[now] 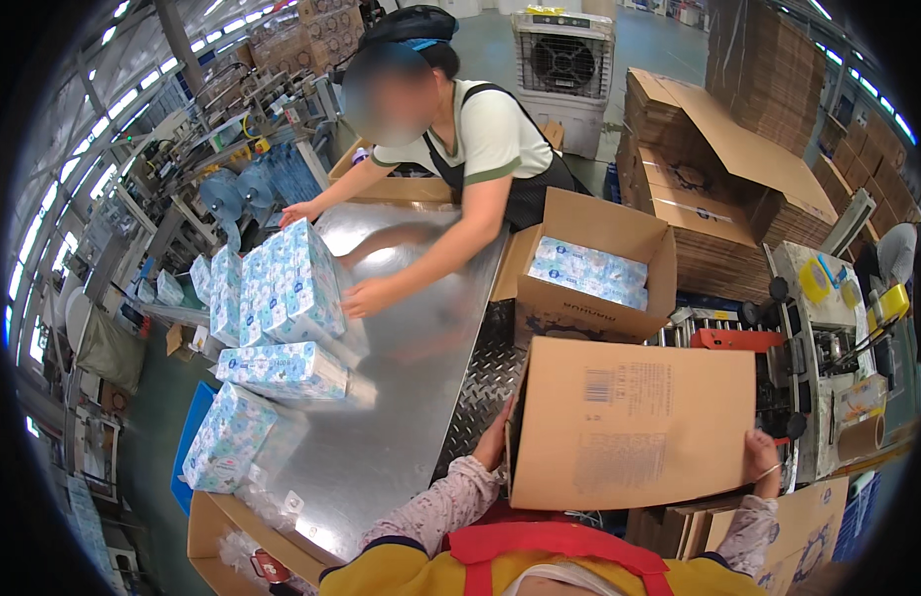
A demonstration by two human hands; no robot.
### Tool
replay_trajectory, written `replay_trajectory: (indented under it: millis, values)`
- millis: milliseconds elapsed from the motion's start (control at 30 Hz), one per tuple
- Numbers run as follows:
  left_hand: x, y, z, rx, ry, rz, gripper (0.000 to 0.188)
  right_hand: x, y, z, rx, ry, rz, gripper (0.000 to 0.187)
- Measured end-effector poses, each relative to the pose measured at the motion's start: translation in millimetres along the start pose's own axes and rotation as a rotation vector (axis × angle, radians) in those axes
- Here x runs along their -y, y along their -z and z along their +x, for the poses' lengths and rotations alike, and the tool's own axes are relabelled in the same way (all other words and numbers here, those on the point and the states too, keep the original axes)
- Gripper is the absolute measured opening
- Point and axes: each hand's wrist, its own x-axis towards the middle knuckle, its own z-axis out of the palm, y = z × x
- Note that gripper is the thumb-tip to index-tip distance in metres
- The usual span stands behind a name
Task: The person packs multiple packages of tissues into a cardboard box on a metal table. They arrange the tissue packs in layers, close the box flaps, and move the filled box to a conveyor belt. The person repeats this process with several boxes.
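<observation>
A worker's left grip (494, 437) and right grip (761, 457) hold a cardboard box (629, 422) between them by opposite sides, the left fingers seemingly part-hidden. Just beyond its far edge stands an open carton (607, 221) of wrapped packs (587, 270). Leftward, a metal tabletop (406, 387) stretches toward a co-worker (495, 139) reaching around a pack stack (299, 283); machinery (257, 179) fills the room behind.

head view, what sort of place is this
Probably a factory packing area: wrapped blue-and-white packs stand on a metal table, an open carton holds similar ones, and flattened cardboard is stacked nearby.
</observation>
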Motion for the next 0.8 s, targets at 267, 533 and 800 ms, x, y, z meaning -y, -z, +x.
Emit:
replay_trajectory:
  millis: [267,533,800]
  values:
    - [-50.6,-103.0,-44.0,0.065,-0.154,0.610,0.079,15.4,-273.9,8.3,0.729,-0.130,-0.518,0.038]
    - [-102.9,-12.0,-22.6,-0.006,-0.324,1.211,0.046,-52.4,-142.6,80.8,-0.299,0.107,-1.154,0.059]
    - [-107.5,-52.3,9.6,0.054,-0.331,1.481,0.040,-130.6,-26.1,102.9,-0.322,-0.556,-1.187,0.074]
